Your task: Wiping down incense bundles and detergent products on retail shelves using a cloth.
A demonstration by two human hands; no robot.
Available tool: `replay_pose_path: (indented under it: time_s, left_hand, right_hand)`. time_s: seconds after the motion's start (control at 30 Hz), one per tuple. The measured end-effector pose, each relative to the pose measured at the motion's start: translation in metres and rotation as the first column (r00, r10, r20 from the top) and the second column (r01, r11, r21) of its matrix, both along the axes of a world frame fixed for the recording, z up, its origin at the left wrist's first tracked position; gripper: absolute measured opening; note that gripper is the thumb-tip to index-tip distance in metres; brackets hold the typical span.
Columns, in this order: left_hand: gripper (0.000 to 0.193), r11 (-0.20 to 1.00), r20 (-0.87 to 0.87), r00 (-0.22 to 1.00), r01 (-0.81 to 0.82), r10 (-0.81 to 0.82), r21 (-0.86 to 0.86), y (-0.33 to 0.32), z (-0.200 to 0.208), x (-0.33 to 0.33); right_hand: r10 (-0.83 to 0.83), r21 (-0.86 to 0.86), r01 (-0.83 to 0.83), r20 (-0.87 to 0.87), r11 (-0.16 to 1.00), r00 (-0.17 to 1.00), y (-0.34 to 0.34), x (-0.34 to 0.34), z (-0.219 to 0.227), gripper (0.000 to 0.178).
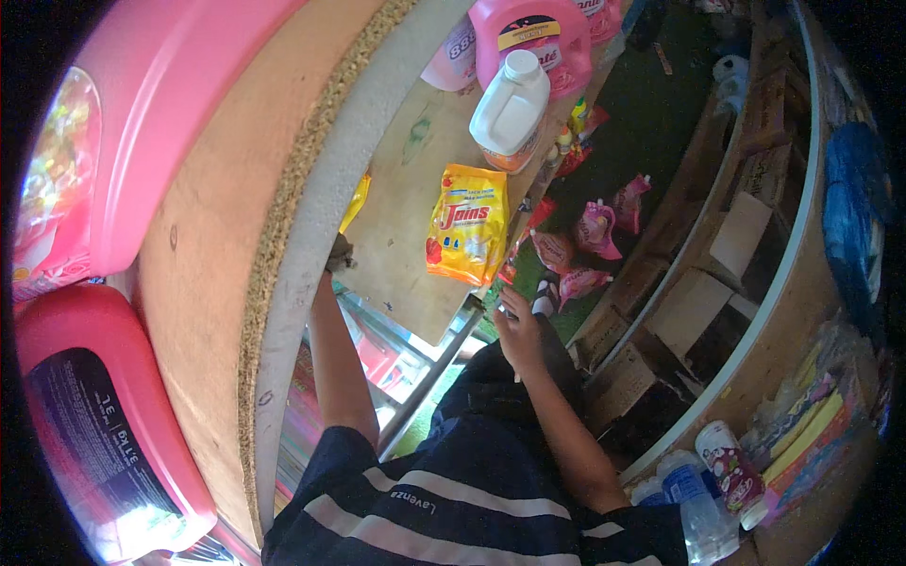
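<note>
A yellow packet (469,224) with red fruit pictures lies on the wooden shelf board (406,292) in front of me. Just below its lower right corner is my right hand (515,330), fingers apart and nothing seen in them. My left hand (340,255) reaches in at the board's left side, dark and partly covered by the upper shelf's edge. Above it, part of another yellow packet (356,205) shows from behind that same edge. The left fingers are too hidden to read. A white jug (511,108) with a cap stands beyond the middle packet.
Close on the left, an upper wooden shelf (217,217) bears large pink bottles (104,396). Pink jugs (531,42) stand at the back. Pink pouches (596,229) hang right of the board. Farther right are shelves with cardboard boxes (684,316), plastic bottles (698,505) and a can (729,467).
</note>
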State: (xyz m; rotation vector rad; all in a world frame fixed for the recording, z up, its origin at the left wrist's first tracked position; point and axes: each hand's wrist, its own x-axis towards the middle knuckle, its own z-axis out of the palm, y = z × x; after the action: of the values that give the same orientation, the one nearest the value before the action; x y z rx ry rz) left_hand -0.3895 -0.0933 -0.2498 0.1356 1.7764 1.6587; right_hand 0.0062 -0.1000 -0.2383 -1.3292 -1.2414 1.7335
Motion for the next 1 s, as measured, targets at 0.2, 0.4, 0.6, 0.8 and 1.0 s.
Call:
replay_pose_path:
  time_s: [0.2, 0.4, 0.6, 0.8, 1.0]
  left_hand:
    - [0.025, 0.982, 0.265, 0.957, 0.071, -0.117, 0.177, 0.023, 0.027, 0.01]
    - [0.031, 0.98, 0.19, 0.981, 0.001, -0.04, 0.199, -0.008, 0.021, -0.046]
    - [0.04, 0.979, 0.014, 0.996, -0.09, 0.089, 0.182, 0.012, 0.066, 0.088]
    - [0.022, 0.985, 0.037, 0.989, -0.146, 0.143, 0.091, -0.002, 0.116, 0.219]
    - [0.025, 0.969, -0.441, 0.866, 0.177, -0.236, -0.171, -0.052, 0.17, 0.296]
  right_hand:
    - [-0.039, -0.034, 0.04, 0.021, 0.999, 0.999, -0.003, 0.023, -0.013, 0.03]
    - [-0.018, -0.045, 0.017, -0.037, 0.999, 0.999, -0.002, 0.012, -0.009, 0.028]
    - [0.061, 0.024, -0.058, -0.164, 0.998, 0.985, 0.005, -0.013, -0.005, 0.029]
    - [-0.175, -0.55, -0.463, -0.754, 0.696, 0.633, 0.028, -0.061, 0.034, 0.061]
    - [-0.434, -0.546, -0.381, -0.833, 0.746, 0.344, 0.054, -0.056, 0.09, 0.071]
